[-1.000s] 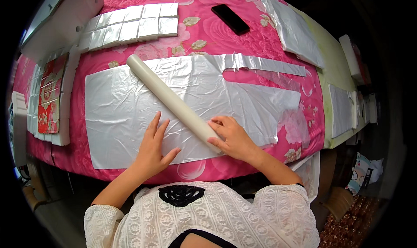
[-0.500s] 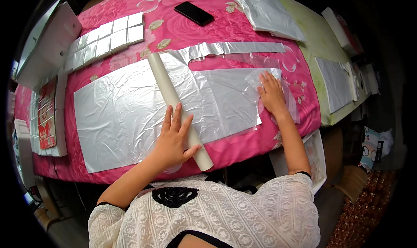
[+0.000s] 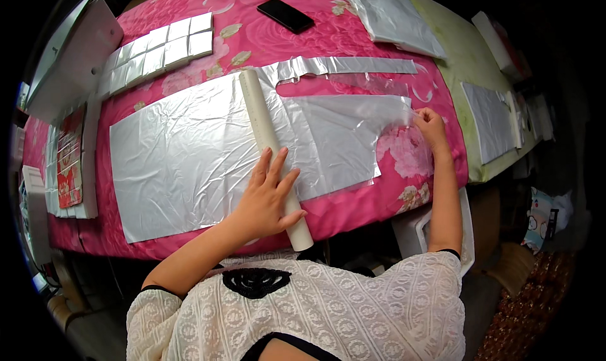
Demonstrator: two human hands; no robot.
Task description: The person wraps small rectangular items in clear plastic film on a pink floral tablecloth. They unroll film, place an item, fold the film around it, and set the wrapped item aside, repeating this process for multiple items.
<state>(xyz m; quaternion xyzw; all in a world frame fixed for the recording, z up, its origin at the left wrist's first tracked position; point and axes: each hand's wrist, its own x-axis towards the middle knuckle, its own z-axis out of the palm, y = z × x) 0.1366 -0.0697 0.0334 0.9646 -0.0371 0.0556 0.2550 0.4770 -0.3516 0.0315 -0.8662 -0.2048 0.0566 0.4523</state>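
A thin silvery plastic bag (image 3: 177,146) lies spread flat before me, wrinkled, with a long rounded cut-out between its strips at the right. Across its middle rests a pale, stick-like tube (image 3: 259,111), tilted with its lower end over the table's near edge. My left hand (image 3: 268,193) lies on the tube's lower half with fingers spread, not wrapped round it. At the bag's right end, my right hand (image 3: 433,128) pinches the edge of a clear plastic film (image 3: 410,152), which stretches from the fingers toward the bag.
A black phone (image 3: 285,15) lies at the far middle of the pink floral cloth (image 3: 353,219). Folded silvery packets (image 3: 158,48) sit in rows at the far left, beside a white box (image 3: 79,61). More stacked bags (image 3: 394,20) lie far right; a white bin (image 3: 468,228) stands below the edge.
My right hand has gone from lying flat on the bag's end to pinching the clear film farther right. The tube and my left hand on it have shifted right.
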